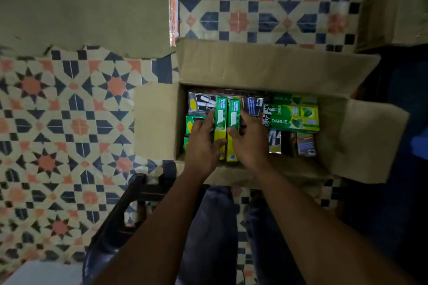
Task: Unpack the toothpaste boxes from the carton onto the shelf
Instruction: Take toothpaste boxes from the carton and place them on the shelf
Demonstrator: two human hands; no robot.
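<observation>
Floor tiles [69, 122] in a star pattern of cream, navy and orange fill most of the frame. One flat cardboard sheet [81, 7] covers the upper left. The edge of a second carton [389, 7] shows at the upper right. One open carton [266, 65] sits on the floor at centre right, all four flaps folded outward. A dark object [115, 227], too dim to identify, stands at lower centre left beside the person's two legs in dark trousers [208, 227].

The open carton holds toothpaste boxes packed in several directions. At its right side, green-and-yellow Darlie boxes [294, 120] lie flat in a stack. The brand name reads on two faces, but the number in the stack cannot be told. Two dark boxes [201, 104] lie along the far wall, and more green ones are half hidden at the left.

In the carton's middle, two green boxes with yellow ends sit side by side and touching, over the others. The left grip [203, 146] is clamped on the left Double Action box [220, 122], thumb across its yellow part. The right grip [251, 143] is clamped on the right Double Action box [233, 120], thumb on its front.
</observation>
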